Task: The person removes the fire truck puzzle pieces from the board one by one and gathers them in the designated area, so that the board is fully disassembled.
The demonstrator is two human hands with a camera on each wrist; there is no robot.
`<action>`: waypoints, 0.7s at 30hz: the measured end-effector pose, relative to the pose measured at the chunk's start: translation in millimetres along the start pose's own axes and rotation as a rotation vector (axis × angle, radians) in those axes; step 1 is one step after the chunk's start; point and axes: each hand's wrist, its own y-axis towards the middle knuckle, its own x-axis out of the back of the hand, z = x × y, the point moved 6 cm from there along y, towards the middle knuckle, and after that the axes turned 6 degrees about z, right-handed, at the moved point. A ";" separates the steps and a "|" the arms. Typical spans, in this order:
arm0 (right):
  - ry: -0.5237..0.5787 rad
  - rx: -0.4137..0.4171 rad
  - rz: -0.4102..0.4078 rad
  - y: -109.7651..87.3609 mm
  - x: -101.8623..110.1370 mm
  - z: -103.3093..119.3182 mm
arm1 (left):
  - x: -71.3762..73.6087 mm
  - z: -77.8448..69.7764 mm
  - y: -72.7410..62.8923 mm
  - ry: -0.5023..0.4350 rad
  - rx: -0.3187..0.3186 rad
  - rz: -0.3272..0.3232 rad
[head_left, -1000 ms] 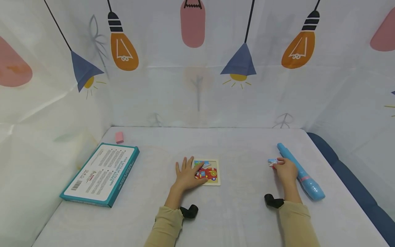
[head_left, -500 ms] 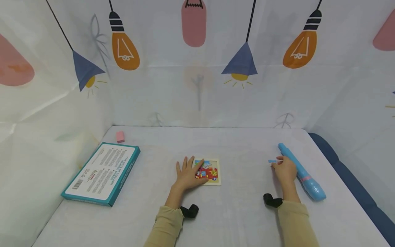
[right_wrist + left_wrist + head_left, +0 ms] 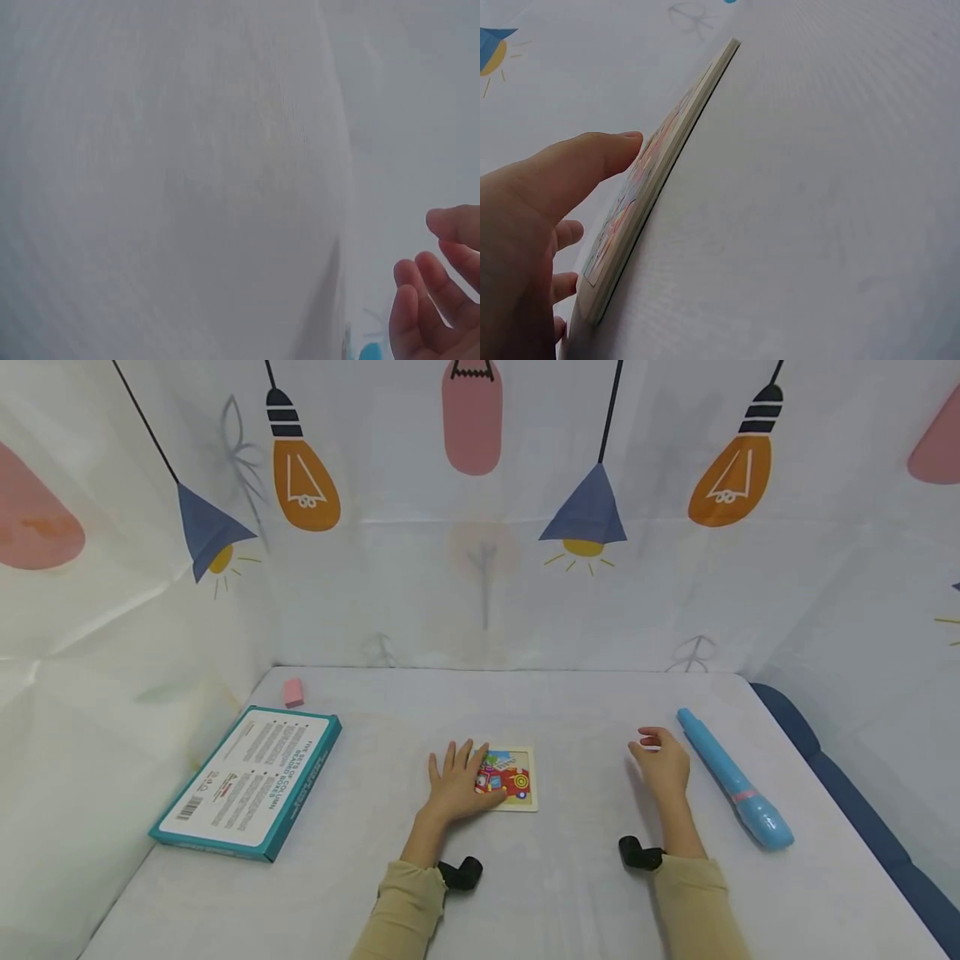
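Left grip (image 3: 454,789) splayed, thumb over board (image 3: 523,768) | right grip (image 3: 664,768) curled, contents unclear | box (image 3: 243,777): head only

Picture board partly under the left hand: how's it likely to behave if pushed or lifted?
Probably stiff: the picture board shows a straight edge in the left wrist view. Likely to slide rather than roll or tip, since it looks thin and lies flat on the table. The left hand on it may resist that.
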 end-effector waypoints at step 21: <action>0.188 0.148 0.145 -19.4 -66.8 46.9 | 3.1 -0.6 0.4 -0.037 0.005 0.002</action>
